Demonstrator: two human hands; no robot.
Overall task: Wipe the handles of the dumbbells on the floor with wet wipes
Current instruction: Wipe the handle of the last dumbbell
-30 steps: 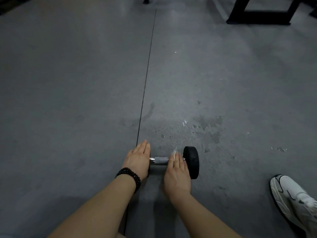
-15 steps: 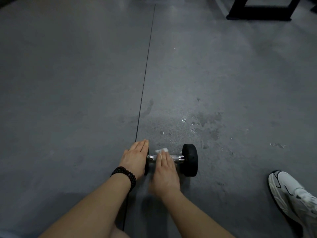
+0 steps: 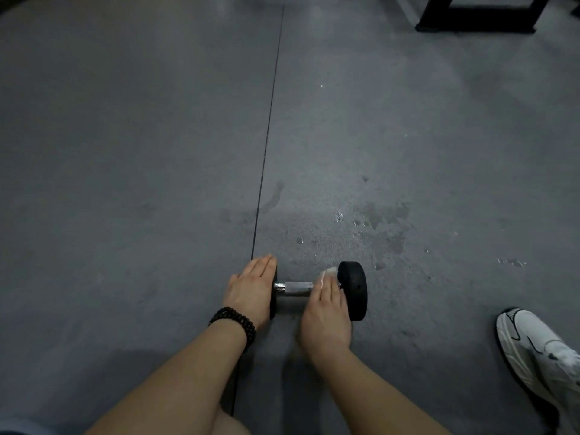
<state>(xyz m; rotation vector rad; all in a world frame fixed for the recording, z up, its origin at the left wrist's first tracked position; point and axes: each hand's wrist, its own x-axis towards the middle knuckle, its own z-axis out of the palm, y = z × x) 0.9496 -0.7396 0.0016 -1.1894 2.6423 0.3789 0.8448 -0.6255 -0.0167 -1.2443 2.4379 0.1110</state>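
A small black dumbbell [image 3: 354,288] lies on the grey floor, its metal handle [image 3: 296,288] running left to right. My left hand [image 3: 251,288] lies flat with straight fingers against the dumbbell's left weight and hides most of it. My right hand [image 3: 326,312] lies flat over the right end of the handle, fingers straight, and presses a white wet wipe [image 3: 329,273] onto it. Only a corner of the wipe shows past my fingertips, next to the right weight.
Wet patches and droplets [image 3: 386,218] mark the floor beyond the dumbbell. A dark seam [image 3: 266,146] runs away across the floor. A white sneaker [image 3: 539,350] stands at the lower right. A black equipment frame [image 3: 477,20] sits at the top right.
My right hand has slid with the wipe from the left part of the handle to its right end, baring the metal middle. The left hand has stayed on the left weight.
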